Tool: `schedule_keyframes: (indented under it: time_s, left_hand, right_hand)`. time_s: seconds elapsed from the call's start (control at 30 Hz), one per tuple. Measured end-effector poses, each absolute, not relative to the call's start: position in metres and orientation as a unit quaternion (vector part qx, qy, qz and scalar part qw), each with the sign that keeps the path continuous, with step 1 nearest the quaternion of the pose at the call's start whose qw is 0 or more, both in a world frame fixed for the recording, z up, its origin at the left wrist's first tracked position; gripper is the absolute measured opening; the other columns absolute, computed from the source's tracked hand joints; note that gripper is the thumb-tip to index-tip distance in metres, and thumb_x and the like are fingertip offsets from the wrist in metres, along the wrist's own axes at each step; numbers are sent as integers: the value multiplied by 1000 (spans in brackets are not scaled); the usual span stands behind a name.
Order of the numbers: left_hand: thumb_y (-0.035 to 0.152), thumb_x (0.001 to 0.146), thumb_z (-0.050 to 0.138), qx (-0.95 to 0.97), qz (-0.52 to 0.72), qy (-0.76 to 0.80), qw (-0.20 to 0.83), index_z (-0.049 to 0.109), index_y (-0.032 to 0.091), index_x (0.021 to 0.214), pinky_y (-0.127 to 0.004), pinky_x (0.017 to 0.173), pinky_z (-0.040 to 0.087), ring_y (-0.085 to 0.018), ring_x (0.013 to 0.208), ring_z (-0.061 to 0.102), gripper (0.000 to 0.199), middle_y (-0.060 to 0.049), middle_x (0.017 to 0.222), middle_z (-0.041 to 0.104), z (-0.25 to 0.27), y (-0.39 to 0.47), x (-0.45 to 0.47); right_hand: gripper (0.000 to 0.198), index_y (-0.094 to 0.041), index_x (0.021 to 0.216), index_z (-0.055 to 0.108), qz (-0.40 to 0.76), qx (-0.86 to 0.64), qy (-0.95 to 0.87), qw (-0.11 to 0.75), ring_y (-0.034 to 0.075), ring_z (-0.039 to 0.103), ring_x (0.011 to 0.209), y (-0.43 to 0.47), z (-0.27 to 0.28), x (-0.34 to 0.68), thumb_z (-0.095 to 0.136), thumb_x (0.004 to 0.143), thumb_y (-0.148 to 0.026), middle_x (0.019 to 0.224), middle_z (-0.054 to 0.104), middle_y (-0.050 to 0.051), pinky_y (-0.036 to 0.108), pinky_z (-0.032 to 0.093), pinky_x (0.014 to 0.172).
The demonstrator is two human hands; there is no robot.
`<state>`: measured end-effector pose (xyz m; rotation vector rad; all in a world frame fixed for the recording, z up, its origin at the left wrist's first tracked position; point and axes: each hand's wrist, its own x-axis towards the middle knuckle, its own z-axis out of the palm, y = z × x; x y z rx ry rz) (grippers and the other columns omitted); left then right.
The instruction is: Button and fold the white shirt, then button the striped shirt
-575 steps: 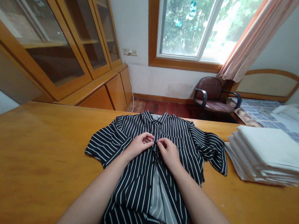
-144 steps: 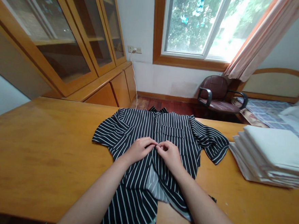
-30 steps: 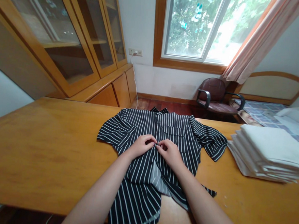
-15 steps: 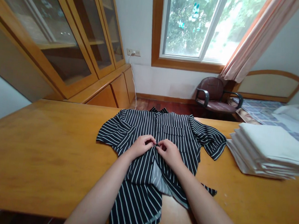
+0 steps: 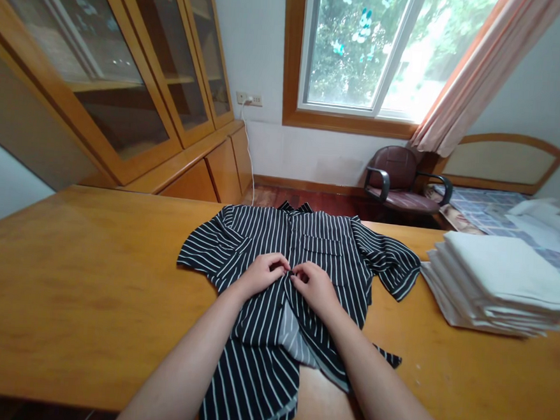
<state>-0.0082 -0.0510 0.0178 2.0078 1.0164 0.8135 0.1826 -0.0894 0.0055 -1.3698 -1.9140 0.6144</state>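
Note:
A black shirt with white stripes (image 5: 269, 228) lies face up on the wooden table (image 5: 87, 286), collar at the far edge and short sleeves spread to both sides. At the middle of its front placket, my left hand (image 5: 266, 273) pinches the cloth between thumb and fingers. Close beside it, my right hand (image 5: 314, 284) pinches the placket too, fingertips nearly meeting the left ones. Any button between them is too small to make out. Below the hands the front parts, showing the paler inside, and the left lower panel hangs over the near table edge.
To the right stands a stack of folded white cloths (image 5: 500, 283). Beyond the table are an office chair (image 5: 392, 179), a bed (image 5: 482, 205) and a glass-door cabinet (image 5: 172, 100). A window (image 5: 358, 49) with a pink curtain (image 5: 485, 77) is in the far wall.
Both hands stay pinched at the same spot on the placket, with hardly any finger movement. The whole view has shifted very slightly.

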Motion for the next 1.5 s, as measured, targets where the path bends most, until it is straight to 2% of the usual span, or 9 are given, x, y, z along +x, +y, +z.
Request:
schedule_keyframes:
  time_s: [0.3, 0.67, 1.5]
  left_hand:
    - [16, 82, 55, 774, 317, 397, 379, 71, 19, 86, -30, 80, 50, -18, 85, 65, 16, -2, 88, 71, 14, -49, -8]
    - [14, 83, 54, 770, 322, 394, 385, 70, 19, 85, -30, 84, 50, -17, 85, 65, 17, -1, 88, 71, 19, -52, -8]
    - [12, 83, 55, 764, 323, 396, 394, 70, 19, 85, -27, 81, 48, -16, 85, 65, 17, 0, 86, 70, 16, -48, -10]
  right_hand:
    - [12, -21, 89, 68, 247, -526, -734, 351, 17, 61, 76, -89, 5, 183, 65, 82, -12, 79, 65, 0, 30, 47, 73]
    - [6, -21, 88, 68, 250, -524, -734, 351, 18, 60, 76, -88, 6, 183, 68, 84, -18, 78, 65, 0, 30, 47, 72]
    - [4, -20, 87, 69, 257, -524, -735, 345, 17, 59, 75, -84, 4, 182, 69, 84, -17, 76, 63, 0, 29, 45, 72]
